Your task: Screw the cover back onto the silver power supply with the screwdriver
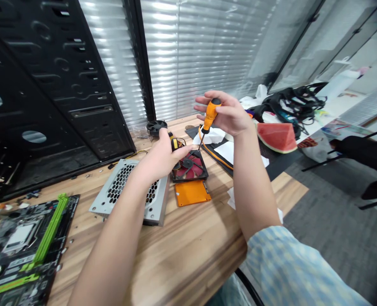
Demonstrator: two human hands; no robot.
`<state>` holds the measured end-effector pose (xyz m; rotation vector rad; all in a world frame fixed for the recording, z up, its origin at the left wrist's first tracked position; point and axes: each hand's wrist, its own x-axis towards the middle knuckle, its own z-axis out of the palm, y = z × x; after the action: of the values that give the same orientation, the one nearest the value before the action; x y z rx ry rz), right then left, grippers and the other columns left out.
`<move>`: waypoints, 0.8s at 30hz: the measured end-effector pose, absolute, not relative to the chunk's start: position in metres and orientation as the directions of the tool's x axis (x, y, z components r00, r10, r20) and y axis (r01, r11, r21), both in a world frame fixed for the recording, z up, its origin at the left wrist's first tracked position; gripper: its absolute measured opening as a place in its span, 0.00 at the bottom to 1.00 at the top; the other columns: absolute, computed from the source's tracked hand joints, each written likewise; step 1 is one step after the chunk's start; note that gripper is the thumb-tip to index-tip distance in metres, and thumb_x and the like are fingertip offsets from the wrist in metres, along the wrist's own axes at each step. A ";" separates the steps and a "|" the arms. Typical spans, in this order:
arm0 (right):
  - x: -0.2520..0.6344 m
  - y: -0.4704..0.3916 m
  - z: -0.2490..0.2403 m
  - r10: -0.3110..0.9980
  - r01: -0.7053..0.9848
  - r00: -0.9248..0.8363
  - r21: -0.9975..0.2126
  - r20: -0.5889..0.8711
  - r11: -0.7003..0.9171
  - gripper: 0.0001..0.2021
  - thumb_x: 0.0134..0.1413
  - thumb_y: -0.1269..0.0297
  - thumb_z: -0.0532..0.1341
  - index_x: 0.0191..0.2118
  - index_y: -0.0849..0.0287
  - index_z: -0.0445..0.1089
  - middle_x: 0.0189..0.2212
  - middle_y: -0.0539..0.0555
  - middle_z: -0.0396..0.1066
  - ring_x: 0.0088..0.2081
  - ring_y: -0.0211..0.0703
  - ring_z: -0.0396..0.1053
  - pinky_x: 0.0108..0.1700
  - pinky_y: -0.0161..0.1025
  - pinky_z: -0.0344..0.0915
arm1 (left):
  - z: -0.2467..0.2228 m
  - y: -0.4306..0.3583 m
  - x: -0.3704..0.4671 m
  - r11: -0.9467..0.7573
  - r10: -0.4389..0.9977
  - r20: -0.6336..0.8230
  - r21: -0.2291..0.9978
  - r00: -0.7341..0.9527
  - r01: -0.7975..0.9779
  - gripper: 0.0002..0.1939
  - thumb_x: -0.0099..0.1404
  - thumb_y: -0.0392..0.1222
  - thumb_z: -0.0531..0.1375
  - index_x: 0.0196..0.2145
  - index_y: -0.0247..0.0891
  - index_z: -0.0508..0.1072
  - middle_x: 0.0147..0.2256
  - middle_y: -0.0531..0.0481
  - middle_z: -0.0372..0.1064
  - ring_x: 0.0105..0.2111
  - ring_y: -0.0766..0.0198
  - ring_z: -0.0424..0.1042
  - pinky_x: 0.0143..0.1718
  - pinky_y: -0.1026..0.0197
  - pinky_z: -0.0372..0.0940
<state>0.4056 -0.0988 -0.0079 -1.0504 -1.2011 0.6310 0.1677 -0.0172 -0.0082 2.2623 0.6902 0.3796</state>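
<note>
My right hand [228, 112] holds an orange-and-black screwdriver [210, 114] by the handle between thumb and fingers, with some fingertips spread out. Its shaft slants down to the upper right corner of a cooling fan [191, 165] with dark red blades and a black frame, lying flat on the table. My left hand [163, 155] is at the fan's left side, thumb stretched over its top edge. A black-and-yellow object [175, 143] shows between its thumb and fingers; its kind is partly hidden. An orange rectangular drive [193, 193] lies just in front of the fan.
A grey power supply [158, 208] with a honeycomb grille sits under my left forearm. A motherboard [19, 250] with green slots lies at left, before a black computer case [48, 85]. Behind is a small black fan [156, 127]. A watermelon wedge [277, 137] stands at right.
</note>
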 end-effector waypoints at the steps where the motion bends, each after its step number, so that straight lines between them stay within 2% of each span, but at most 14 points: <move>1: 0.406 -0.100 -0.008 0.852 0.128 0.298 -0.902 0.431 0.412 0.23 0.38 0.56 0.73 0.44 0.50 0.70 0.47 0.52 0.74 0.53 0.52 0.72 0.53 0.55 0.71 | -0.008 -0.017 0.168 -0.594 0.577 0.066 0.718 0.814 0.363 0.31 0.63 0.60 0.59 0.53 0.36 0.57 0.51 0.36 0.70 0.49 0.49 0.71 0.50 0.51 0.67; 5: 0.404 -0.095 -0.006 0.795 0.237 0.379 -0.880 0.473 0.411 0.21 0.34 0.63 0.75 0.39 0.52 0.71 0.40 0.51 0.74 0.47 0.49 0.73 0.51 0.51 0.72 | -0.008 -0.018 0.169 -0.616 0.567 0.081 0.702 0.820 0.357 0.32 0.63 0.59 0.59 0.55 0.35 0.57 0.52 0.34 0.69 0.51 0.47 0.71 0.52 0.49 0.66; 9: 0.401 -0.079 -0.007 0.658 0.482 0.474 -0.798 0.585 0.361 0.15 0.38 0.63 0.73 0.32 0.54 0.69 0.34 0.51 0.70 0.43 0.48 0.72 0.48 0.48 0.72 | -0.006 -0.021 0.169 -0.623 0.576 0.065 0.680 0.815 0.386 0.32 0.63 0.59 0.59 0.55 0.34 0.57 0.49 0.34 0.71 0.49 0.46 0.72 0.51 0.48 0.66; 15: 0.409 -0.064 -0.017 0.465 0.707 0.547 -0.681 0.696 0.188 0.15 0.47 0.56 0.68 0.38 0.52 0.66 0.37 0.51 0.69 0.49 0.50 0.69 0.47 0.46 0.71 | -0.006 -0.023 0.167 -0.631 0.576 0.072 0.672 0.814 0.387 0.35 0.62 0.62 0.58 0.56 0.35 0.56 0.52 0.34 0.69 0.50 0.46 0.71 0.49 0.50 0.67; 20: 0.405 -0.066 -0.019 0.360 0.762 0.568 -0.638 0.740 0.109 0.17 0.47 0.49 0.69 0.36 0.52 0.65 0.39 0.53 0.69 0.52 0.54 0.67 0.49 0.49 0.70 | -0.006 -0.025 0.167 -0.633 0.566 0.081 0.680 0.821 0.370 0.33 0.62 0.62 0.58 0.55 0.36 0.57 0.51 0.35 0.70 0.50 0.47 0.71 0.49 0.52 0.66; 24: 0.399 -0.063 -0.015 0.458 0.679 0.547 -0.692 0.700 0.246 0.16 0.51 0.46 0.65 0.35 0.52 0.67 0.38 0.51 0.70 0.53 0.50 0.66 0.53 0.47 0.69 | -0.006 -0.026 0.167 -0.650 0.552 0.091 0.669 0.829 0.359 0.31 0.63 0.61 0.58 0.54 0.37 0.58 0.50 0.36 0.70 0.49 0.48 0.71 0.49 0.51 0.67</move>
<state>0.3987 -0.0631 -0.0149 -1.3883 -1.0688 -0.1978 0.1674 -0.0258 -0.0056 2.3430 0.6637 0.3789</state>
